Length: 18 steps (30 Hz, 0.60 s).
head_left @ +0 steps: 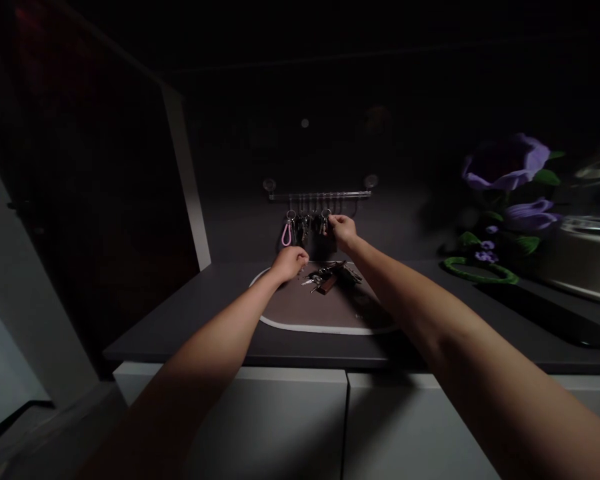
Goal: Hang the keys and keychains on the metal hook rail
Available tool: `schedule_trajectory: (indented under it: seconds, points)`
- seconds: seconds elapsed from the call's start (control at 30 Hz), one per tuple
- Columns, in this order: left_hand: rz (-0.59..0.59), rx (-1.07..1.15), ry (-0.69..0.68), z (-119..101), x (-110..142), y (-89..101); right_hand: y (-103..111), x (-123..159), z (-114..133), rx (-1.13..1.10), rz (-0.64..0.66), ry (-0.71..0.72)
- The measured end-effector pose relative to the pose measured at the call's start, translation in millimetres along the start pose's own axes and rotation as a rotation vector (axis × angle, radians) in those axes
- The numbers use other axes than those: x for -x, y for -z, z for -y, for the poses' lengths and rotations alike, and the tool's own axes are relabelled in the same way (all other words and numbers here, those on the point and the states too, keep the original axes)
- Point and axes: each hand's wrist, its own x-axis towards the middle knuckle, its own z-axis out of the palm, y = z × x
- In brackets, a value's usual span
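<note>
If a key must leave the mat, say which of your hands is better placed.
Probably the left hand: it is low beside the key pile, while the right hand is up at the hanging keys.

Above the left fingers [300, 253], a strap [284, 235] is showing pink; below, a mat [290, 308] is appearing brown, edged white; rightward of the right fingers [335, 219], flowers [533, 159] are showing purple.

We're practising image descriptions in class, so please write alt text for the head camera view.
A person's right hand is at the hanging keys below a wall rail, while the left hand is near a pile of keys on a brownish mat. Purple flowers stand farther right in the dim scene.
</note>
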Motion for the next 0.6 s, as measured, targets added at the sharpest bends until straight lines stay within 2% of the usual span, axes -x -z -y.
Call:
schedule_trajectory:
  seconds: [0.4,0.6]
  points:
    - [0.075,-0.027,-0.068,-4,2,-0.8,6,5,3,0.055,0.023,-0.015]
    - [0.181,0.072,-0.129,-6,5,-2.6,11,6,1,0.085,0.053,-0.010]
